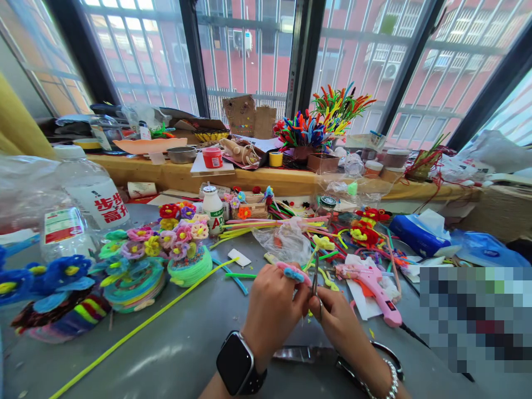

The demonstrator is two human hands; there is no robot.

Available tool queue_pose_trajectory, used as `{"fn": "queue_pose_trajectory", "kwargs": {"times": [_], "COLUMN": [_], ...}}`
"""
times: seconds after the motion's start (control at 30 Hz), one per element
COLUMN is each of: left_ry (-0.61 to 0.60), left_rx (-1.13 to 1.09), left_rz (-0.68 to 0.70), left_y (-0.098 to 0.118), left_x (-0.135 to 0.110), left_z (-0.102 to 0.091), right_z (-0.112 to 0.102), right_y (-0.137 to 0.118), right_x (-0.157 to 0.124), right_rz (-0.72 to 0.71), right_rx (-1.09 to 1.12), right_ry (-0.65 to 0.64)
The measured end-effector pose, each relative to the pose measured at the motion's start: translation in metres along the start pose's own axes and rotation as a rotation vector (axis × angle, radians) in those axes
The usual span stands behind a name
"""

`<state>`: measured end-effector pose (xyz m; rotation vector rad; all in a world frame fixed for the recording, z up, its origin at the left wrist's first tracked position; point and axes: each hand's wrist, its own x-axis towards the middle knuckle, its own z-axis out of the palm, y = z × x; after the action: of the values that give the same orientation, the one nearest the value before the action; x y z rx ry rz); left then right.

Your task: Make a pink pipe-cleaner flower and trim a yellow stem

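My left hand [268,305], with a smartwatch [235,363] on its wrist, is closed around a small pink and blue fuzzy pipe-cleaner piece [294,274]. Fingers of my right hand [338,316] are closed on small metal scissors [316,274], their blades pointing up beside the pink end. Whether the blades touch the piece I cannot tell. Just beyond the hands lie a yellow pipe-cleaner flower [323,243] and a crumpled clear plastic bag [286,237]. A pink glue gun [376,289] rests to the right of my right hand.
Pipe-cleaner flower pots [133,282] stand at the left, near large plastic bottles [93,194]. One long yellow pipe cleaner [145,324] crosses the grey table. A white drink bottle [213,210] stands at the back. A blue tissue pack [419,233] lies right; colourful stems [305,133] fill the sill.
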<state>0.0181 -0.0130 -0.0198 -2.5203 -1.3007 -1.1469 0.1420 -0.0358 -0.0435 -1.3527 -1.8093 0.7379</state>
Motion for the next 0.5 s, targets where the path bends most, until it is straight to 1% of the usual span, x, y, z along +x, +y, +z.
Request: {"fn": "queue_pose_trajectory", "kwargs": {"times": [0.2,0.37,0.5], "left_ry": [0.030,0.001,0.003], "left_rx": [0.010,0.003,-0.004], "left_rz": [0.015,0.003,-0.002], "left_y": [0.0000,0.0001,0.0000], "left_x": [0.0005,0.0003,0.0005], "left_z": [-0.0004,0.0003,0.0003], "right_z": [0.0002,-0.0003,-0.0001], "right_y": [0.0013,0.0014,0.0022], "right_x": [-0.0007,-0.0013,-0.0008], "right_rz": [-0.011,-0.018,-0.012], "right_rx": [-0.003,-0.028,-0.051], "right_ry": [0.013,0.032,0.046]}}
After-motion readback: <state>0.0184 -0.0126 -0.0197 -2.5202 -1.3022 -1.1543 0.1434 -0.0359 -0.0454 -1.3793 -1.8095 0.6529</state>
